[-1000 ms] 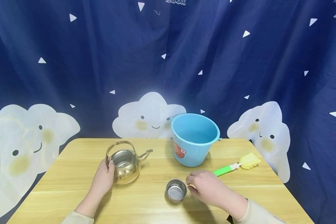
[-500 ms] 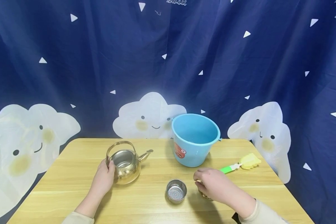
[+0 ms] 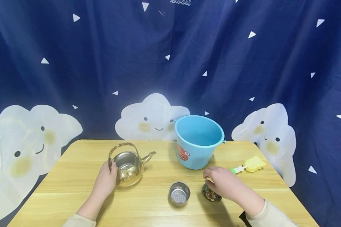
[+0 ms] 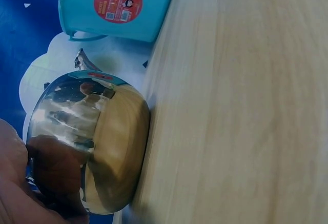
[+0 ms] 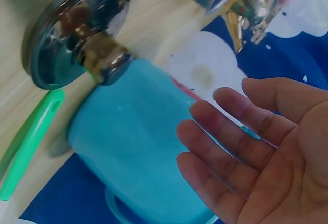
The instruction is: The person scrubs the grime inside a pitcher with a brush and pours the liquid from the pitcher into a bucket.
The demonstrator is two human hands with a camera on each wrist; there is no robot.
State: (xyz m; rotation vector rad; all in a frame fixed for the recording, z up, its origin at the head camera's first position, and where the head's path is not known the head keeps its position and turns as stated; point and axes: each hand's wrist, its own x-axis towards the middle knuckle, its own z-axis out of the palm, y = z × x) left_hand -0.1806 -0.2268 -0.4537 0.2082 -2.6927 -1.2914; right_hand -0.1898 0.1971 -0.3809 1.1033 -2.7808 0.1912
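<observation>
Teapot (image 3: 129, 174) of shiny gold metal is standing upright on the wooden desk (image 3: 147, 208), at roughly 10 o'clock from the strainer (image 3: 179, 195), its spout pointing toward 2 o'clock. The left hand (image 3: 106, 180) is gripping its side at the foot of the handle, thumb near the rim; how far the other fingers are wrapping round is hard to tell, as they are partly hidden. At 3 o'clock from the strainer, the lid (image 3: 211, 195) is lying knob up. The right hand (image 3: 225, 183) is hovering just above it, fingers relaxed and slightly bent, holding nothing. A blue bucket (image 3: 198, 157) is standing at 1 o'clock, a red sticker (image 3: 182, 153) showing on its 8 o'clock side. Near 2 o'clock, a green-handled tool (image 3: 254, 164) with a yellow head is lying on the desk. Behind, a dark blue curtain (image 3: 147, 63) is hanging.
</observation>
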